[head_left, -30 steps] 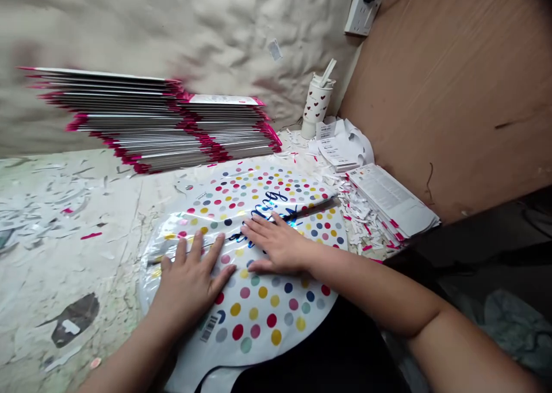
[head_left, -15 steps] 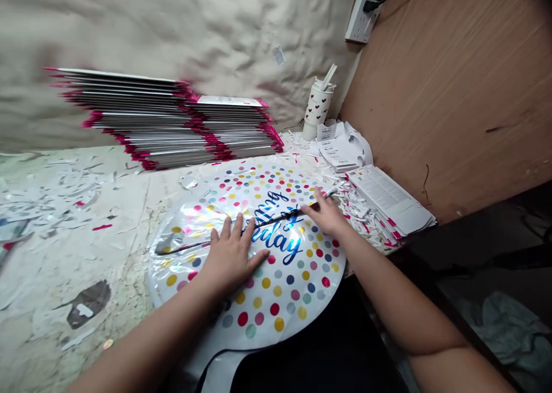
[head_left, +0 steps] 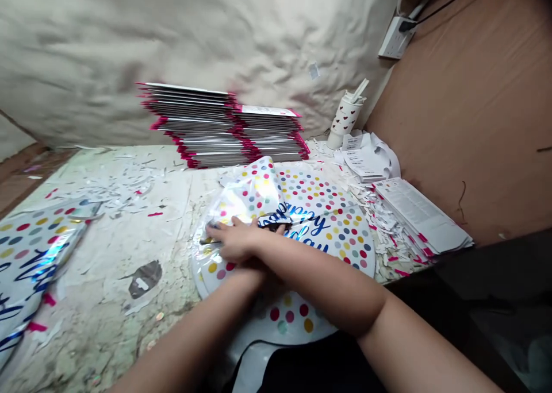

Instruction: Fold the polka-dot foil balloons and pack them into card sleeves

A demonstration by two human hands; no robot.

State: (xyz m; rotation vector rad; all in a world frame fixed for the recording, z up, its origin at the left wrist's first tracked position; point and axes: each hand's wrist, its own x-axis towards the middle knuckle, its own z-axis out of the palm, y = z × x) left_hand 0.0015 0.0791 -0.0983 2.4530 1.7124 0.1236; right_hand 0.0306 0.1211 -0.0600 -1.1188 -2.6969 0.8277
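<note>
A round foil balloon lies flat on the table, white with coloured polka dots and blue "Happy Birthday" lettering. A glossy dotted sheet is folded back and stands up over its left side. My right hand crosses on top, its fingers curled on that sheet's edge. Beneath my right forearm, my left hand is mostly hidden, with only its wrist area showing over the balloon. Another dotted foil piece with blue lettering lies at the far left.
Stacks of flat packs with pink edges stand against a beige sheet at the back. To the right are a heart-print cup and paper stacks among white scraps. A wall socket sits on a wooden panel.
The view has swung left. The dotted sheet now stands folded back, my hands have moved together and crossed, and a dotted foil piece shows at the far left.
</note>
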